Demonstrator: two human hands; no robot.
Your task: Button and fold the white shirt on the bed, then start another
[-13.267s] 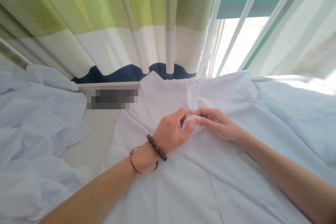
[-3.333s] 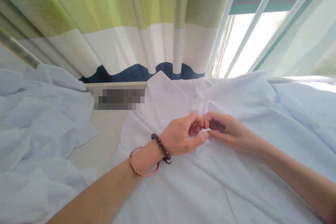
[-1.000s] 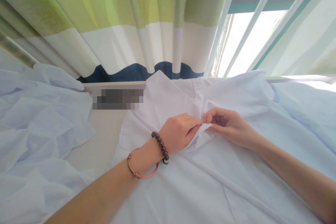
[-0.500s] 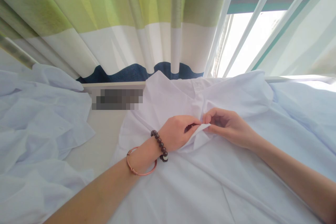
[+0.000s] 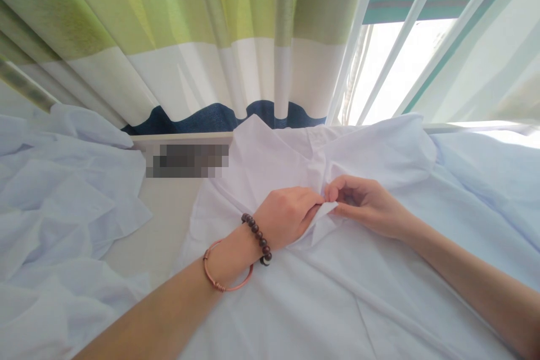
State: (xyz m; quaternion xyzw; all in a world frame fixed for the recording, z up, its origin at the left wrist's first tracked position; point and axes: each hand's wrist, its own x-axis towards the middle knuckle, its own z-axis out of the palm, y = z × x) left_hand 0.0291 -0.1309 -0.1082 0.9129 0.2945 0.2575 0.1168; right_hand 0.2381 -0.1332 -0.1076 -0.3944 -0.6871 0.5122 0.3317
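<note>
A white shirt [image 5: 320,298] lies spread on a pale table [image 5: 169,219], its collar toward the window. My left hand [image 5: 287,215], with a bead bracelet and a copper bangle on the wrist, is closed on a fold of the shirt's front edge just below the collar. My right hand [image 5: 365,205] pinches the same edge from the other side, fingertips almost touching the left hand's. A small flap of cloth sticks out between them.
A heap of crumpled pale blue cloth [image 5: 63,219] fills the left side. More pale blue cloth [image 5: 493,180] lies at the right. A green, white and navy curtain [image 5: 189,45] hangs behind the table, with a barred window [image 5: 405,56] to its right.
Both hands have stayed pinched on the shirt's front edge just below the collar, with only small finger shifts. The left fingers curled tighter over the fold in the last second.
</note>
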